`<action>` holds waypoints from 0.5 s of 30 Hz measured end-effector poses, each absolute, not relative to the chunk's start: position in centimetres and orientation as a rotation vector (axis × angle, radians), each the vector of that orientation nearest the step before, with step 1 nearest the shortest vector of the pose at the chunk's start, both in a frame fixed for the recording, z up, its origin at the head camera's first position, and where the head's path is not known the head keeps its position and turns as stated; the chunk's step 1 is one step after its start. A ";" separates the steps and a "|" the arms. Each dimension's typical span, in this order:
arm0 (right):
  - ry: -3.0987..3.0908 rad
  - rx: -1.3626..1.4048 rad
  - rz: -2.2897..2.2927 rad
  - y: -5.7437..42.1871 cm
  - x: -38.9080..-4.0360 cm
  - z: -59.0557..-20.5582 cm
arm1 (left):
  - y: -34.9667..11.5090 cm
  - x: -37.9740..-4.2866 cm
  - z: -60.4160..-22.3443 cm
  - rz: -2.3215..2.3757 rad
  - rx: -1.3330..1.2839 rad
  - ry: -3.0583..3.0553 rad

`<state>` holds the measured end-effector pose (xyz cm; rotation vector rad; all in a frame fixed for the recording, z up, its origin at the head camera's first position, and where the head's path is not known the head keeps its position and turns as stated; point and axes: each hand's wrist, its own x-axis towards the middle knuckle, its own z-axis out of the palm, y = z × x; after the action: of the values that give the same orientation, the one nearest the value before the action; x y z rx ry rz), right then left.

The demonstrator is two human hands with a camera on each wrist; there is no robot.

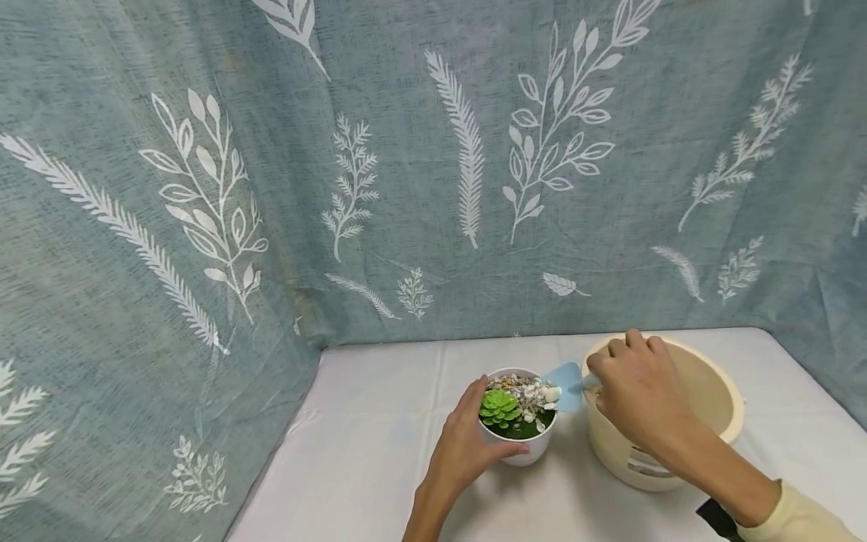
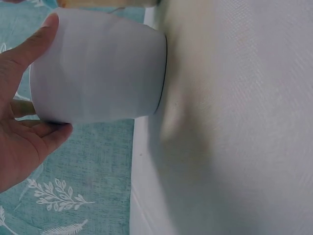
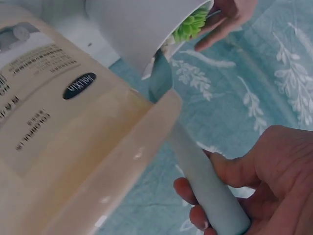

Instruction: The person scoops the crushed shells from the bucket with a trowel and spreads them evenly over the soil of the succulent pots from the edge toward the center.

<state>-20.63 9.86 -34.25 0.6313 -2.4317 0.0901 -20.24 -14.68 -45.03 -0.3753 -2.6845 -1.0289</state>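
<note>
A small white pot (image 1: 535, 450) with a green succulent (image 1: 498, 408), pale pebbles (image 1: 531, 393) and dark green moss-like cover stands on the table. My left hand (image 1: 466, 444) grips this pot from its left side, thumb in front and fingers behind, as the left wrist view also shows. In my right hand (image 1: 640, 388) is a light blue trowel (image 1: 569, 385), held by its handle (image 3: 208, 183). The trowel's blade reaches over the pot's right rim, at the pebbles. Beneath the right hand stands a cream bucket (image 1: 609, 444); its inside bottom is hidden.
The bucket carries a printed label (image 3: 44, 78) and stands close to the right of the pot. A white cloth (image 1: 359, 444) covers the table. Behind and at the left hangs a blue-green curtain (image 1: 406, 188) with white leaf prints.
</note>
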 end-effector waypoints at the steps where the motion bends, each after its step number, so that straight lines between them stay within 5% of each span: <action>1: -2.434 0.635 0.065 9.7 -20.6 -34.1 | -14.7 -20.2 -45.0 -1.034 -0.368 -2.687; 15: -2.321 0.664 -0.090 8.6 -19.9 -33.4 | -14.9 -20.2 -45.2 -1.011 -0.387 -2.671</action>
<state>-19.90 8.58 -33.41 0.6641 -2.3214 -0.0896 -20.22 -14.88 -45.17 -0.3874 -2.6708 -1.0111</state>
